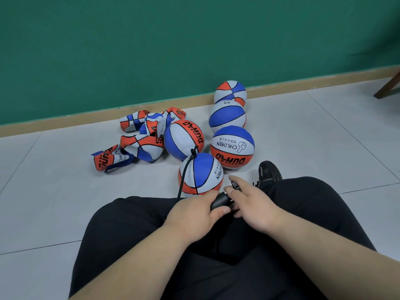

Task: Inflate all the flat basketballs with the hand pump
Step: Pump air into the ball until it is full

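Black and stubby, the hand pump [219, 201] lies across the seated person's lap, held between both hands just this side of the nearest basketball [200, 173]. The left hand [194, 211] is wrapped round the pump's barrel, thumb on top and fingers curled underneath. The right hand [255, 202] takes the other end: thumb and bent fingers close on it while the index finger sticks out straighter, so the grip looks loose rather than tight. A thin black hose [186, 169] runs up from the lap over the nearest ball's side to its top, though I cannot make out whether the tip is seated in the valve. Four more round balls [232, 147] stand behind and to the right, in a line reaching the skirting board [86, 118]. To the left a heap of flat basketballs [138, 139] lies crumpled in red, white and blue. Black trousers [238, 256] and one black shoe [269, 172] rest on pale floor tiles [54, 191], below a green wall [151, 40].
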